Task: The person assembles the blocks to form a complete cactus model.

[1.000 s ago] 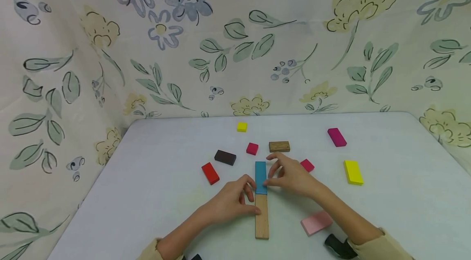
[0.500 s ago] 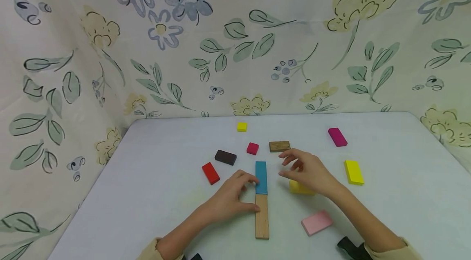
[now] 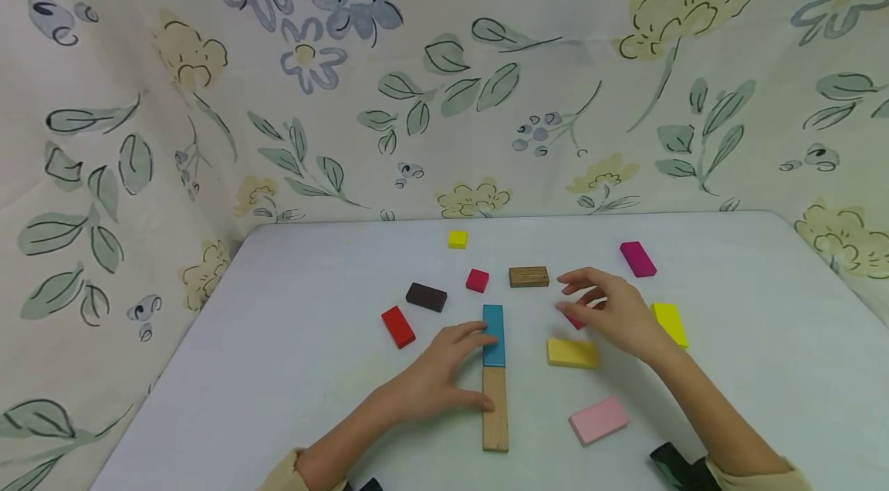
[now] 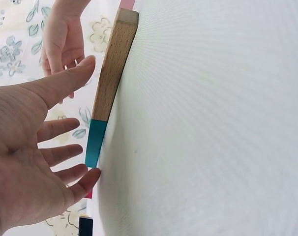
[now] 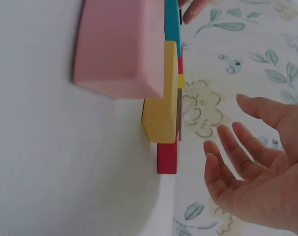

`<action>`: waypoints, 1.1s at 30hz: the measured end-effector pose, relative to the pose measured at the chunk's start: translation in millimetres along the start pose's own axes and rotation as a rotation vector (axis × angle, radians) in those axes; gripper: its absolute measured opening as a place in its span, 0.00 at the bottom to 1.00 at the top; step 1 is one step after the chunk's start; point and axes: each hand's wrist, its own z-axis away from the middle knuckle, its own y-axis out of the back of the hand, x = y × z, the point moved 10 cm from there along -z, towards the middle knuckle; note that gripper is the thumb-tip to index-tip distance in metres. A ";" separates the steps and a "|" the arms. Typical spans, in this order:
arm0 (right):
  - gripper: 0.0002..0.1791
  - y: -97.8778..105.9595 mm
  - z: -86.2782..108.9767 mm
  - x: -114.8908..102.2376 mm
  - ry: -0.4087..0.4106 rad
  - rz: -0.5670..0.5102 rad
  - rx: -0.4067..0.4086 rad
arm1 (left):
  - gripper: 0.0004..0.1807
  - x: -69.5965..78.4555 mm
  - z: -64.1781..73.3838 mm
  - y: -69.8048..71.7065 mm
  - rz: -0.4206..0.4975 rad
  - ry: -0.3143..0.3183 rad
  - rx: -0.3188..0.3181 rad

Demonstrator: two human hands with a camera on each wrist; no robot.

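1. Nearest the camera: pink block [image 3: 599, 421], askew on the table [image 3: 333, 282], untouched. The table's near edge is out of frame.
2. Wooden block [image 3: 495, 429] next, long side running toward the far edge, its far end flush against the blue block [image 3: 495, 353]. Together they make one straight two-block row.
3. Left hand [image 3: 437, 375] is at the row's left side: thumb over the wood, fingertips over the blue, a wide gap between them. Fingers look relaxed; I see no grip on either block. Can't tell from here whether the tips touch.
4. Change in the last second: right hand [image 3: 614, 313] has come off the blue block's right side and swung toward the right edge. Row hasn't visibly shifted. My read: the joint sits fine with only the left hand near it.
5. That move uncovered the mustard block [image 3: 572, 353], right of the row.
6. Right hand has nothing in it, fingers loosely bent, raised above the table. In the head view its thumb partly hides the crimson block [image 3: 576, 320]; the right wrist view shows them apart.
7. Farther: brown block [image 3: 529, 276]; magenta block [image 3: 638, 259] toward the far-right corner; small yellow block [image 3: 458, 239] closest to the far edge.
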 end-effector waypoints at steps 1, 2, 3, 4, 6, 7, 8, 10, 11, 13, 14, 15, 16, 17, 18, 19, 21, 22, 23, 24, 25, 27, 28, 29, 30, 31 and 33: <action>0.23 1.1 -0.3 2.3 -0.007 0.003 0.003 | 0.44 3.9 1.0 0.7 0.003 0.014 -0.017; 0.24 2.0 -0.6 4.5 -0.013 0.003 0.003 | 0.44 6.4 1.5 0.9 0.002 0.029 -0.032; 0.24 2.8 -1.0 7.0 -0.018 0.004 0.004 | 0.45 6.4 1.3 0.0 0.000 0.043 -0.044; 0.24 3.5 -1.5 9.2 -0.022 0.004 0.003 | 0.45 6.5 1.4 -0.6 -0.004 0.051 -0.054; 0.24 4.8 -2.2 13.0 -0.026 0.001 -0.002 | 0.46 7.0 1.6 -1.7 -0.018 0.055 -0.070; 0.24 5.3 -2.5 15.0 -0.028 0.001 -0.006 | 0.46 7.3 1.7 -2.2 -0.022 0.052 -0.077; 0.24 6.1 -2.8 16.6 -0.026 0.003 -0.009 | 0.46 7.6 1.9 -2.8 -0.026 0.048 -0.084; 0.24 6.9 -3.1 20.5 -0.033 0.006 -0.019 | 0.47 8.5 2.3 -3.9 -0.040 0.029 -0.096; 0.24 7.2 -3.2 22.4 -0.038 0.006 -0.023 | 0.47 9.0 2.7 -4.3 -0.046 0.023 -0.102; 0.24 7.0 -3.6 26.8 -0.048 0.011 -0.035 | 0.47 9.4 3.2 -4.8 -0.055 0.018 -0.111; 0.24 6.6 -3.9 29.1 -0.053 0.011 -0.043 | 0.47 8.9 3.4 -5.3 -0.056 0.017 -0.115; 0.24 5.8 -4.0 31.2 -0.061 0.010 -0.052 | 0.47 8.5 3.4 -5.8 -0.059 0.018 -0.118; 0.24 5.3 -4.2 32.9 -0.065 0.008 -0.060 | 0.47 8.2 3.5 -6.2 -0.058 0.023 -0.123; 0.25 4.7 -4.3 34.4 -0.069 0.006 -0.067 | 0.47 7.8 3.5 -6.8 -0.061 0.023 -0.126; 0.25 3.9 -4.5 35.9 -0.071 0.003 -0.077 | 0.47 7.6 3.4 -7.2 -0.066 0.021 -0.128; 0.25 3.0 -4.6 37.2 -0.074 -0.003 -0.087 | 0.47 7.4 3.3 -7.7 -0.067 0.022 -0.132; 0.25 1.4 -4.5 39.3 -0.084 -0.016 -0.103 | 0.47 7.9 3.3 -7.8 -0.075 0.024 -0.134; 0.25 0.7 -4.4 40.2 -0.088 -0.020 -0.110 | 0.47 8.4 3.5 -7.4 -0.079 0.026 -0.135; 0.26 -0.2 -4.3 41.2 -0.093 -0.024 -0.118 | 0.47 8.3 3.5 -7.3 -0.080 0.033 -0.137; 0.26 -0.9 -4.2 42.2 -0.097 -0.026 -0.126 | 0.47 8.1 3.4 -7.1 -0.080 0.041 -0.138; 0.26 -1.5 -4.0 43.3 -0.101 -0.026 -0.132 | 0.47 8.0 3.3 -7.1 -0.081 0.050 -0.140; 0.27 -2.2 -3.9 45.0 -0.105 -0.019 -0.141 | 0.47 7.3 3.0 -7.1 -0.084 0.063 -0.140; 0.28 -2.3 -3.8 45.9 -0.108 -0.015 -0.144 | 0.47 6.7 2.7 -7.3 -0.087 0.067 -0.140; 0.28 -2.6 -3.8 47.1 -0.112 -0.011 -0.148 | 0.47 6.4 2.5 -7.5 -0.088 0.072 -0.140; 0.28 -2.7 -3.8 48.2 -0.116 -0.008 -0.150 | 0.47 6.3 2.5 -7.6 -0.092 0.073 -0.139; 0.29 -2.8 -3.8 49.2 -0.120 -0.003 -0.151 | 0.47 6.6 2.6 -7.5 -0.096 0.073 -0.137; 0.29 -3.1 -3.7 50.9 -0.131 0.001 -0.152 | 0.47 7.0 2.7 -7.0 -0.100 0.069 -0.135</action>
